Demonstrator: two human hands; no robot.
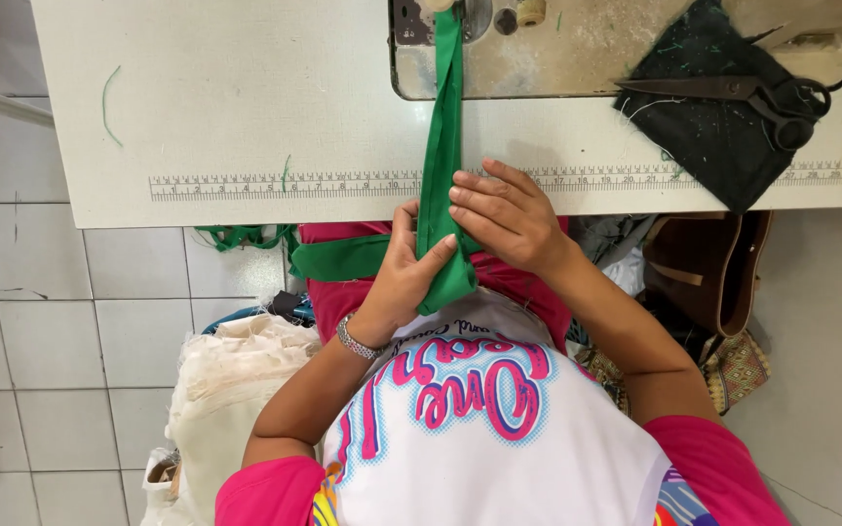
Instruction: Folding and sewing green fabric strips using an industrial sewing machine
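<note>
left hand [403, 278]: closed around folded green fabric strip [442, 156] | right hand [506, 216]: fingers flat, pressing the strip | scissors [752, 94]: on dark cloth [708, 117], well apart

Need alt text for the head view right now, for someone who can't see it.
Both hands, left hand and right hand, pinch a folded green fabric strip at the edge of a white sewing table; the strip runs up to the sewing machine. Black scissors lie on dark cloth to the right.

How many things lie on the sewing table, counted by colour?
Green fabric strip: 1
Black cloth: 1
Black-handled scissors: 1
Total: 3
Both hands, left and right, grip the strip at the table's edge.
</note>
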